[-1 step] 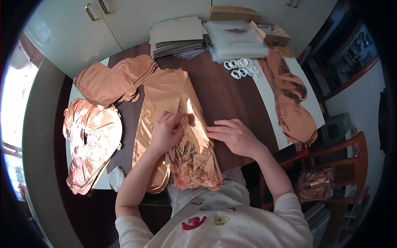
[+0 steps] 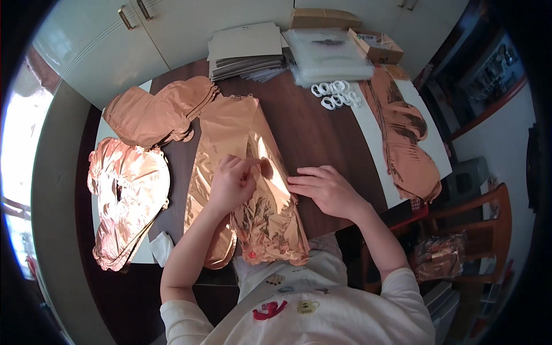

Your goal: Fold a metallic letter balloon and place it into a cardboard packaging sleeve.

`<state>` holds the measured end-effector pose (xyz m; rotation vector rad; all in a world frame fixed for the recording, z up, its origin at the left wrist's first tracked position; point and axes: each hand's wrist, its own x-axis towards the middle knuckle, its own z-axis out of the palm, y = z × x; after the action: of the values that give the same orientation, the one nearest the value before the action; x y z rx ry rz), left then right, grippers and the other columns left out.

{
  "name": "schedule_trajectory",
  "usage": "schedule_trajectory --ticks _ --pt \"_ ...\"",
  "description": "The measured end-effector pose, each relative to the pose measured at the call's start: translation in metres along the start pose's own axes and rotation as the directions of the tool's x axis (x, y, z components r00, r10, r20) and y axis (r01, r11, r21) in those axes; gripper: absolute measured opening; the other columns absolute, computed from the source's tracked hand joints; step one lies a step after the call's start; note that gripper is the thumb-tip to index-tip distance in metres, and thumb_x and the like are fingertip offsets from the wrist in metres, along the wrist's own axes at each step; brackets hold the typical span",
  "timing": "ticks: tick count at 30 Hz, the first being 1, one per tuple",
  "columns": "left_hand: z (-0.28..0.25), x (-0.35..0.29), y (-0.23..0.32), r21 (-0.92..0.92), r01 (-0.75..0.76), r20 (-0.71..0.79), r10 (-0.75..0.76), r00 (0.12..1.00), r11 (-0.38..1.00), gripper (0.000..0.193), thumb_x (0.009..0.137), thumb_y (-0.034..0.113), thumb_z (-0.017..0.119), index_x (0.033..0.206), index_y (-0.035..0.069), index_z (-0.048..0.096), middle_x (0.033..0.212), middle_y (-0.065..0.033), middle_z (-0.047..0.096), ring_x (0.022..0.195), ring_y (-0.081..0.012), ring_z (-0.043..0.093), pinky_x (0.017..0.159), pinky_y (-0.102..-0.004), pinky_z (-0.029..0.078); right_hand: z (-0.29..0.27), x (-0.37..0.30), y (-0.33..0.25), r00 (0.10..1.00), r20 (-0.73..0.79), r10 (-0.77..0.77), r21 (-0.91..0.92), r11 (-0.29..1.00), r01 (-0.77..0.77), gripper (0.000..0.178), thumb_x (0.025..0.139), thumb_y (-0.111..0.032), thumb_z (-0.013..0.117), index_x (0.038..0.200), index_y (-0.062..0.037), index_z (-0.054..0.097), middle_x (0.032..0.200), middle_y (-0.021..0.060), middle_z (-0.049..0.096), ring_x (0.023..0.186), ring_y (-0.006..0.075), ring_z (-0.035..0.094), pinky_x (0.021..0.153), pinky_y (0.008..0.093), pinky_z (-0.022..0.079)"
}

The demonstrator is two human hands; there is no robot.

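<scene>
A flat, uninflated copper-coloured foil balloon (image 2: 227,123) lies folded lengthwise down the middle of the table, its crinkled near end hanging toward my lap. My left hand (image 2: 233,183) rests on it, index finger stretched to the right across the foil and the other fingers curled in. At the balloon's right edge is my right hand (image 2: 325,190), fingers extended and their tips touching the foil; its thumb is hidden. A small red spot (image 2: 252,254) shows near the balloon's lower end.
More flat foil balloons lie in stacks at the far left (image 2: 155,112), near left (image 2: 129,201) and right (image 2: 402,132). At the back are grey cards (image 2: 244,43), clear plastic sleeves (image 2: 328,54), a small cardboard box (image 2: 376,46) and white ribbon coils (image 2: 333,95). A wooden chair (image 2: 500,230) stands right.
</scene>
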<state>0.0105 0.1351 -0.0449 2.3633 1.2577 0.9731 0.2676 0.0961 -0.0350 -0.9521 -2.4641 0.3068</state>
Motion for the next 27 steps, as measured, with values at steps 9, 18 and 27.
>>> schedule_trajectory --ticks 9,18,27 --pt "0.005 -0.003 -0.002 0.006 0.018 0.040 -0.018 0.999 1.000 0.039 0.066 0.006 0.060 0.105 0.011 0.065 0.066 -0.0015 0.055 0.073 -0.0212 0.055 0.075 -0.0355 0.041 0.003 -0.005 0.001 1.000 0.011 -0.029 -0.050 0.998 0.030 0.030 0.082 -0.004 0.054 0.107 -0.0146 0.068 0.118 -0.0027 0.063 0.116 0.0182 0.053 0.094 0.0351 0.039" --pt "0.005 -0.002 -0.002 0.007 0.048 0.080 -0.049 0.996 0.999 0.043 0.068 0.006 0.058 0.110 0.014 0.064 0.069 -0.0021 0.055 0.075 -0.0218 0.054 0.076 -0.0359 0.040 0.007 -0.011 0.003 0.999 0.009 -0.043 -0.049 0.998 0.044 0.027 0.084 -0.006 0.055 0.106 -0.0135 0.068 0.115 -0.0027 0.064 0.115 0.0176 0.054 0.094 0.0341 0.039" --pt "0.008 -0.004 -0.003 -0.018 0.045 0.091 -0.044 0.995 0.999 0.046 0.069 0.007 0.057 0.114 0.014 0.062 0.072 -0.0036 0.057 0.079 -0.0235 0.054 0.077 -0.0369 0.040 0.011 -0.018 0.005 0.999 0.029 -0.042 -0.028 0.999 0.043 0.027 0.084 -0.006 0.054 0.106 -0.0129 0.069 0.116 -0.0021 0.065 0.116 0.0172 0.055 0.093 0.0344 0.039"
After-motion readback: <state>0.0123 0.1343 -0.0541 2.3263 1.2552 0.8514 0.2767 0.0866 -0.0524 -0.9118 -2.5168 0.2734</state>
